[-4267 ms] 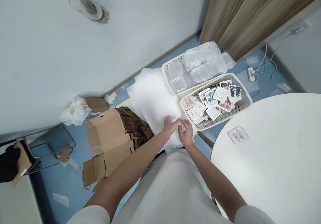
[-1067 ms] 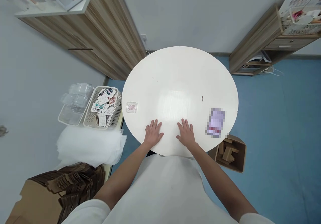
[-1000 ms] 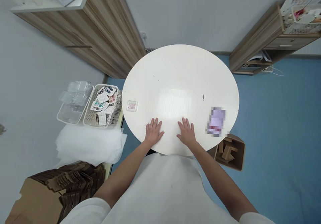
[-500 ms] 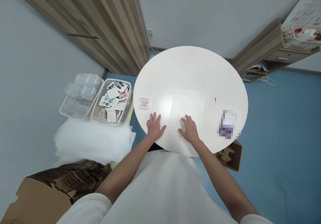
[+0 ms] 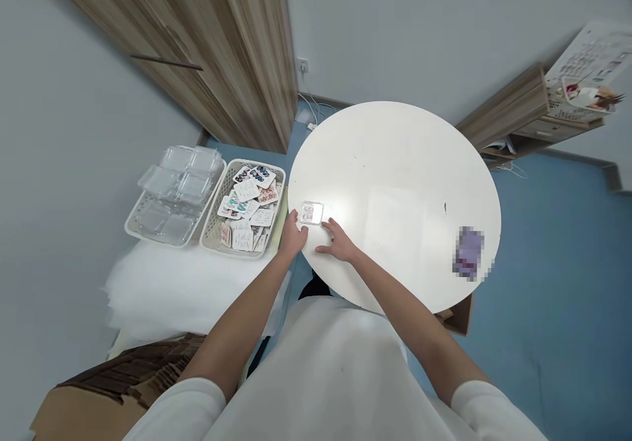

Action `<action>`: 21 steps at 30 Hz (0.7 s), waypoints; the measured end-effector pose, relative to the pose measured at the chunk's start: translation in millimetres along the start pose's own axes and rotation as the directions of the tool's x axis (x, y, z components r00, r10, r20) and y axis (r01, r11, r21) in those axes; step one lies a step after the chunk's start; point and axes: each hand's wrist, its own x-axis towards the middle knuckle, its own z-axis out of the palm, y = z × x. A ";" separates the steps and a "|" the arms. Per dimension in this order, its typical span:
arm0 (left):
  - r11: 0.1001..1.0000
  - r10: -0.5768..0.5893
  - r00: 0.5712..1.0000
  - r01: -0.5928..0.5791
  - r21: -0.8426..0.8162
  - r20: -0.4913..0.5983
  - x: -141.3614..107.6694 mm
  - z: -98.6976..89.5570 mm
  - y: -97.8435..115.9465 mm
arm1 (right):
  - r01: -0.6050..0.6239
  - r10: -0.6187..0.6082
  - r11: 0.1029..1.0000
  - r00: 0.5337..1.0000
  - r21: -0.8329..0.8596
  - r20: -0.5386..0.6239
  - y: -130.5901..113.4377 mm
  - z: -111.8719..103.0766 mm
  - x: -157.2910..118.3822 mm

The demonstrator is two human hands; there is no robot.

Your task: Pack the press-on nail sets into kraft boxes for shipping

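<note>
A small clear plastic case [image 5: 311,213] lies flat near the left edge of the white round table [image 5: 399,145]. Inside it are small pink pieces that look like false nails. My left hand [image 5: 293,235] is at the table's rim, just left of and below the case, thumb stretched away from the fingers. On the other side, my right hand [image 5: 339,241] reaches in with its fingertips close to the case's lower right corner, thumb and fingers apart. Whether either hand touches the case I cannot tell. Neither hand is closed around anything.
A white basket [image 5: 210,240] of cards with false nails stands left of the table, beside another basket holding clear plastic boxes [image 5: 180,178]. White sheets [image 5: 172,289] and folded cardboard [image 5: 89,408] lie nearer me. A blurred purple item [image 5: 469,251] is at the table's right.
Both hands have moved left across the table, from lying flat on it to either side of the clear case. My view has shifted left too.
</note>
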 end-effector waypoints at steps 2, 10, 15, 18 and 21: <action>1.000 -0.010 1.000 0.010 -0.010 0.012 0.4 3.1 3.5 | -0.007 0.007 0.999 1.000 0.045 0.009 -4.5 2.5 7.5; 0.999 -0.025 0.999 0.027 -0.032 0.042 -16.5 22.6 24.7 | -0.005 0.031 0.969 0.994 0.246 -0.103 3.7 -4.5 -7.9; 0.990 0.122 0.988 -0.115 -0.084 0.091 -37.2 58.2 46.9 | 0.005 0.060 0.970 0.964 0.244 -0.260 33.5 -33.6 -51.5; 0.971 0.226 0.965 -0.212 -0.109 0.132 -54.7 83.9 62.6 | -0.010 0.072 0.983 0.941 0.184 -0.331 55.1 -55.1 -84.8; 0.954 0.293 0.934 -0.272 -0.127 0.205 -76.3 106.0 75.3 | -0.013 0.069 0.988 0.929 0.153 -0.364 76.4 -73.5 -118.9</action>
